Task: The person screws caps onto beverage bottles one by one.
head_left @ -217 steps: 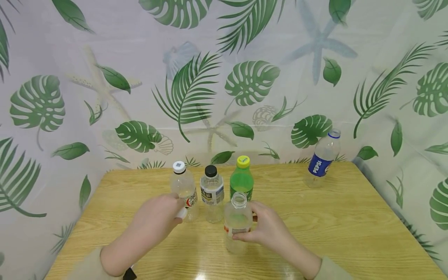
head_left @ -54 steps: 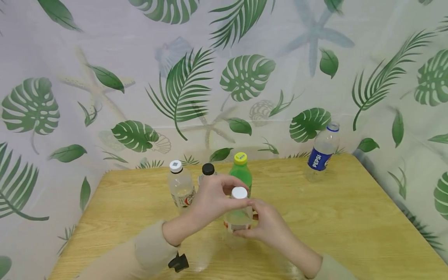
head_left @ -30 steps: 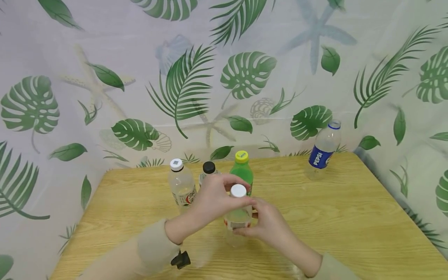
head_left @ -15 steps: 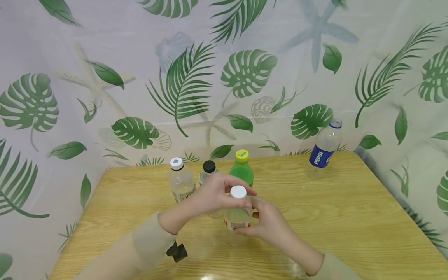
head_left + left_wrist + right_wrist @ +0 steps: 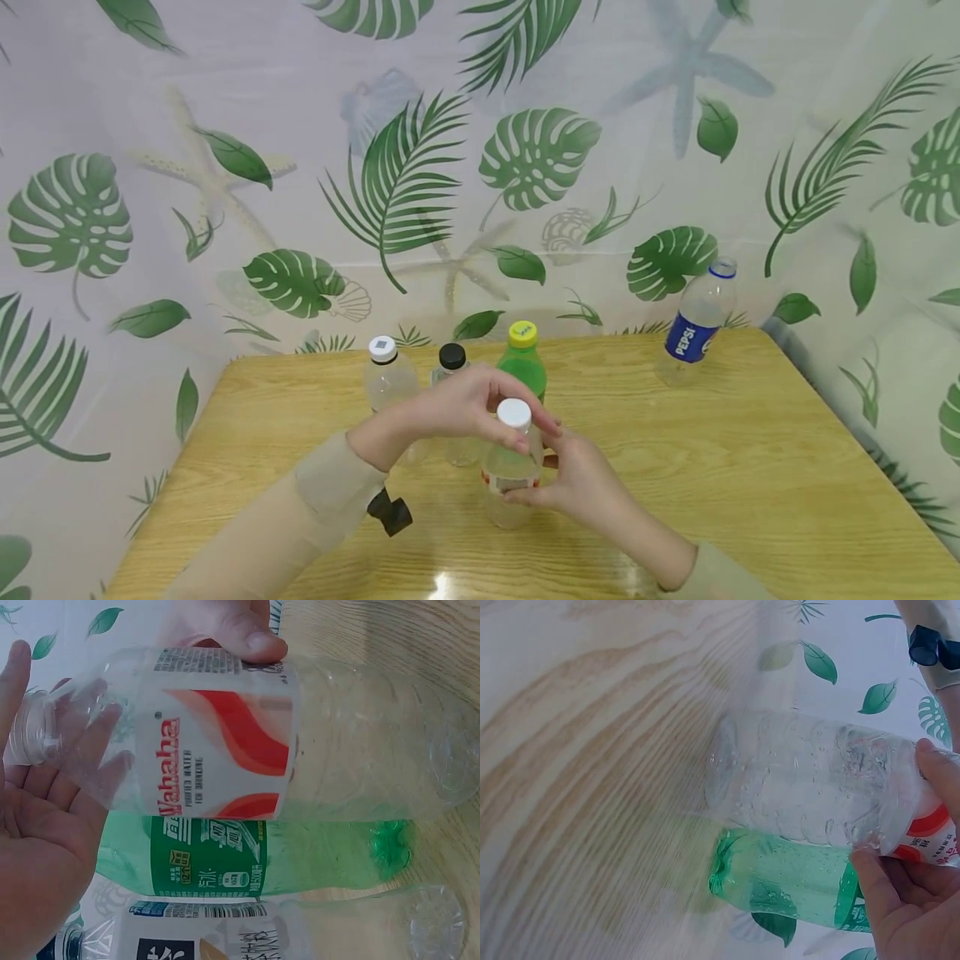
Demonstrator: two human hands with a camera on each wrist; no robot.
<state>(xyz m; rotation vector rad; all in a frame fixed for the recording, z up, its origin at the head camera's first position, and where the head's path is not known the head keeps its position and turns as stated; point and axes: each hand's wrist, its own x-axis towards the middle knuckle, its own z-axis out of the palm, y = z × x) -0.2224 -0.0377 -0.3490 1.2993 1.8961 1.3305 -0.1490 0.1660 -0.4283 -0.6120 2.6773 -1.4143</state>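
Your Wahaha bottle, clasped in your right grip, stood upright on the desk. Only the left-wrist view showed its brand fully. A white cap topped the previously open neck; your left grip was spread around it.

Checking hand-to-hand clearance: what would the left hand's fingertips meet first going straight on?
Most likely the right hand: in the head view, the left hand extends past the white cap, its fingertips aimed there. Depth is unclear; they may already touch.
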